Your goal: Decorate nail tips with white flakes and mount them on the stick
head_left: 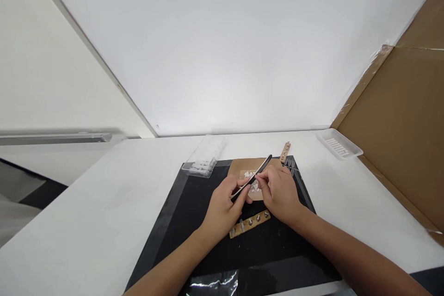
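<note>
A thin black strip with a pale edge, which looks like a nail file [265, 163], slants up to the right between my hands. My left hand [220, 203] is closed around its lower end, thumb in front. My right hand [281, 193] pinches against the file's middle; whatever its fingertips hold is too small to make out. Beneath the hands lies a brown sheet [237, 166] with small white pieces [255, 187] on it. Just nearer to me, a wooden strip with metal studs [258, 218] rests on the black mat [194, 212]; clear tips stand at its left end.
A clear plastic box [204, 155] with pale pieces inside sits at the mat's back left. Another studded strip [285, 151] and clear nail-shaped tips [290, 163] lie at the back right. Farther right, a translucent tray [347, 150] stands beside a cardboard panel [398, 134].
</note>
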{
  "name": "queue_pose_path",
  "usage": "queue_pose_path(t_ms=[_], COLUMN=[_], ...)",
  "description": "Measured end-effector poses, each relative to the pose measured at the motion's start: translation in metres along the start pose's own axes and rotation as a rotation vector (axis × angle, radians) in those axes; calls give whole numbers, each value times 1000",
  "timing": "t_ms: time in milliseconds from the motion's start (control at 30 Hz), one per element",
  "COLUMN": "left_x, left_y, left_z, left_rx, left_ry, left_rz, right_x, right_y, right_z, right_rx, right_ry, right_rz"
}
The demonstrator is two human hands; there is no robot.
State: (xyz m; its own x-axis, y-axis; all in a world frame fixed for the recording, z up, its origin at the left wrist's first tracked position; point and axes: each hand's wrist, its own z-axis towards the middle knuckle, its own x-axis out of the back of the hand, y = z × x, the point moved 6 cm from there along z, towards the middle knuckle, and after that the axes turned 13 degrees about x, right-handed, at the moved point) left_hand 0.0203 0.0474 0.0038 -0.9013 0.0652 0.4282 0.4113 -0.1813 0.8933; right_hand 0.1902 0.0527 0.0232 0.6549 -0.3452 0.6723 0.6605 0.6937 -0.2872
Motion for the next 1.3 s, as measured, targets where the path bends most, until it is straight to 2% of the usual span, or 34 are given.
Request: queue_pose_path(t_ms=[133, 333, 533, 700, 867, 1033, 1200, 1300], left_x=[0, 0, 0, -1, 0, -2, -2, -2], left_y=[-1, -2, -1, -4, -4, -4, -6, -6], left_z=[0, -1, -2, -1, -1, -1, -1, -1], left_rx=[5, 19, 18, 12, 26, 23, 48, 39], left_ry=[-2, -3, 5, 6, 11, 7, 3, 14], left_rz=[14, -14, -22, -11, -19, -44, -55, -49], right_x=[5, -2, 4, -4, 1, -4, 0, -3], right_y=[5, -1, 4, -3, 0, -8, -4, -5], right_z=[1, 1, 1, 0, 0, 0, -1, 0], right_rx=[-11, 48, 7, 69, 22, 86, 35, 66], right_ry=[49, -6, 38, -33, 37, -16, 42, 15], right_rz=[-63, 22, -34, 20, -51, 9, -48, -12])
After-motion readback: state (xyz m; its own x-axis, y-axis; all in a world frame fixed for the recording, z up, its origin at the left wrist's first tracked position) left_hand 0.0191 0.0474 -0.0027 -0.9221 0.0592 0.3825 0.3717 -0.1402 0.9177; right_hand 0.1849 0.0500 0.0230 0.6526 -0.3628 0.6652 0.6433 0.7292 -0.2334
